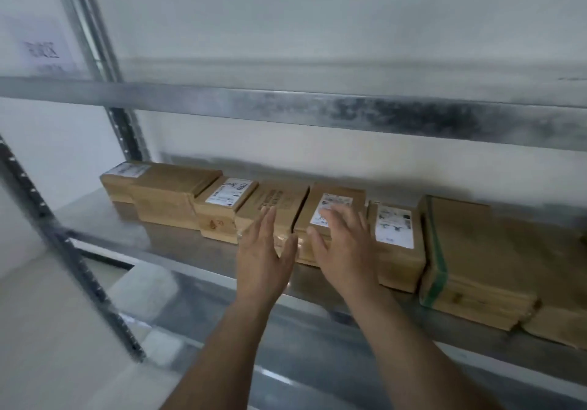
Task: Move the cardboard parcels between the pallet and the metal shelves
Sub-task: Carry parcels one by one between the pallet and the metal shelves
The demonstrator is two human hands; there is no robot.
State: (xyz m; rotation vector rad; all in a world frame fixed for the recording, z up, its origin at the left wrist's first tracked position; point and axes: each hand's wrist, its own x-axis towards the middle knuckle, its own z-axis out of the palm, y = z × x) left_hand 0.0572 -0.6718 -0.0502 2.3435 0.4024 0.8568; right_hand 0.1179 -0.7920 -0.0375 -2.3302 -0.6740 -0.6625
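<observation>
A: Which parcel do the hands go for?

B: I judge the labelled parcel (330, 219) in the middle of the frame, in the row on the metal shelf (178, 241); it lies straight ahead of the fingers, and its long axis runs away from the person, toward the wall.

A: Which hand is nearer?

B: The right hand (344, 250); its fingers, spread wide, are over the white label and hold nothing; whether they touch the top I cannot tell. The left hand (265, 255) is flat and open too, empty, just beside the parcel's left side, in front of the printed parcel (273, 206).

A: How does it look?

B: Brown cardboard, low and oblong, standing close between its neighbours; the picture is somewhat blurred.
</observation>
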